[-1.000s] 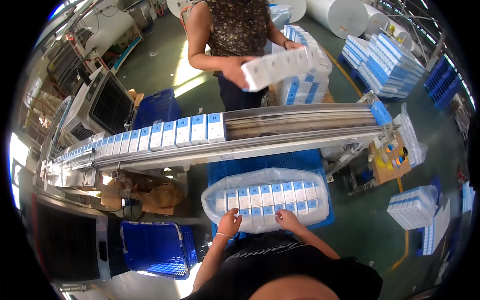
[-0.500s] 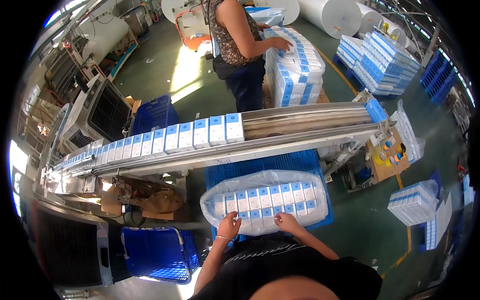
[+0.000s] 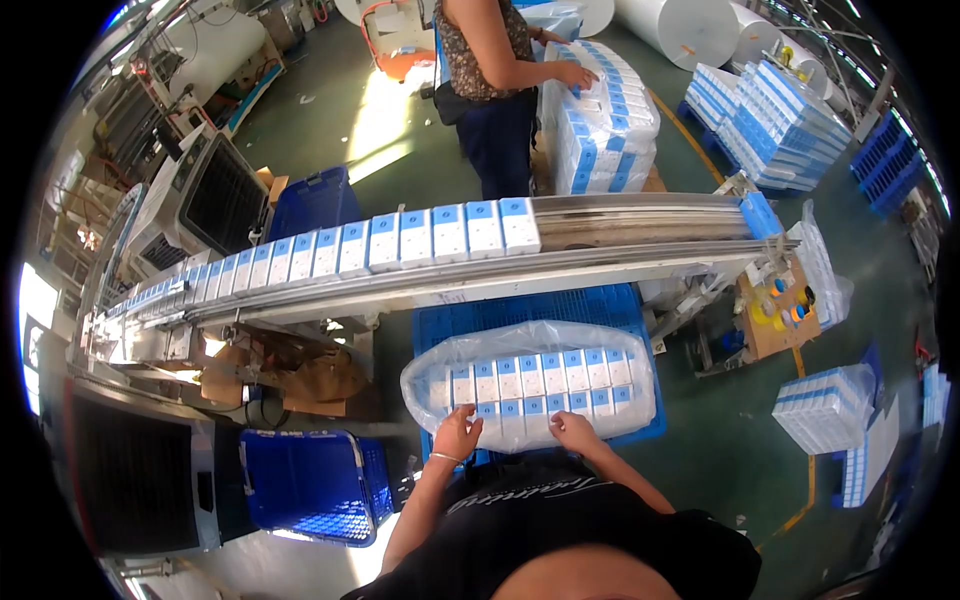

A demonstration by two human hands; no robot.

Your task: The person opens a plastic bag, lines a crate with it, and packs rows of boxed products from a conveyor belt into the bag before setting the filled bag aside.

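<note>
A large clear plastic bag [image 3: 425,385] lies open below the conveyor, with two rows of blue-and-white packs [image 3: 530,376] standing inside. My left hand [image 3: 458,434] is at the left end of the near row, thumb and fingers apart beside the end pack. Against the near side of that row, right of its middle, is my right hand [image 3: 577,432], its fingers bent but apart. Neither hand visibly holds a pack; whether the fingertips press on the packs or on the film is too small to tell.
A conveyor [image 3: 640,218] crosses ahead, carrying a line of packs [image 3: 415,238]. Beyond it a co-worker [image 3: 490,75] touches a wrapped stack [image 3: 605,140]. The bag rests on a blue pallet [image 3: 520,308]. A blue basket [image 3: 310,480] stands at left, bottles [image 3: 775,305] at right.
The packs on the conveyor have advanced to the right. My hands stay by the near row, the left one slightly more spread. The whole view has shifted a little.
</note>
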